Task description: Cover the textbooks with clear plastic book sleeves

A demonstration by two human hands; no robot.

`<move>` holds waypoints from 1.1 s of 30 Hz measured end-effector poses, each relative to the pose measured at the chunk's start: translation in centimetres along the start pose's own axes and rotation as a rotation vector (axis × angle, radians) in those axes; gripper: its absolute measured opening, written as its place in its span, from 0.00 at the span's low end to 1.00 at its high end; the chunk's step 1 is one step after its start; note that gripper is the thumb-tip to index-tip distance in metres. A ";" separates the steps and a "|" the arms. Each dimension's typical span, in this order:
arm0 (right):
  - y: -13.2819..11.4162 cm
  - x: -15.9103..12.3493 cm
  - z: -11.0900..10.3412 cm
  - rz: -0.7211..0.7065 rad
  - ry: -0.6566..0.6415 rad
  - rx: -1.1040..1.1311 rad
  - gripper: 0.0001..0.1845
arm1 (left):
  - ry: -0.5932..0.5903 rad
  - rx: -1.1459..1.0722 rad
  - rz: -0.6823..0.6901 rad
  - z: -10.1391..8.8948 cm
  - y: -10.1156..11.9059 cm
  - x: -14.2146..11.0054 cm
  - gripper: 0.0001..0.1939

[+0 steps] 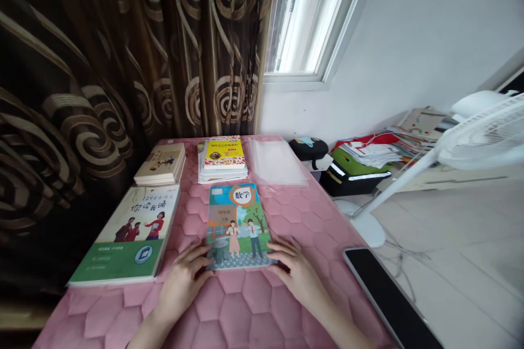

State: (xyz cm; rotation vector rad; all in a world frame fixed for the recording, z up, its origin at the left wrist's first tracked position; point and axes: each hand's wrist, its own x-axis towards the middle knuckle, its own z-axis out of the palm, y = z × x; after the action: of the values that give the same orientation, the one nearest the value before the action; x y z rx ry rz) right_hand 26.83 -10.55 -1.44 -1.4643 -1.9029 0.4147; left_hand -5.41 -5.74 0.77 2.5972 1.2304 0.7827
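A maths textbook (238,226) with a colourful cover of two children lies flat on the pink quilted table cover (245,311). My left hand (186,278) rests at the book's near left corner, fingers spread, fingertips touching its edge. At the near right corner my right hand (295,270) lies with fingers stretched out, touching the book's lower edge. Neither hand holds anything.
A green-and-white book (131,237) lies at the left, a beige book stack (161,163) behind it, a yellow-topped stack (223,159) at the back. Clear plastic sheets (276,162) lie back right. A dark tablet (388,294) sits at the right edge. A white fan (470,147) stands on the floor.
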 end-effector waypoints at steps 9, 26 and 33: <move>2.4 -0.7 -0.1 0.009 0.054 0.018 0.09 | 0.004 -0.048 -0.042 0.0 0.0 -0.2 0.08; -6.5 1.9 2.9 -0.046 -0.064 -0.220 0.09 | -0.097 0.006 -0.077 2.5 6.5 3.3 0.11; -4.0 1.4 1.7 -0.021 -0.052 -0.178 0.10 | -0.059 0.029 -0.156 1.3 3.6 1.8 0.07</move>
State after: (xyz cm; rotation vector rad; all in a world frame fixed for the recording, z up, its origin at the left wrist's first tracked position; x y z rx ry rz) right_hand 22.61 -10.24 0.31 -1.5592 -2.0390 0.2815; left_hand -1.34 -6.63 1.61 2.4891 1.4164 0.6591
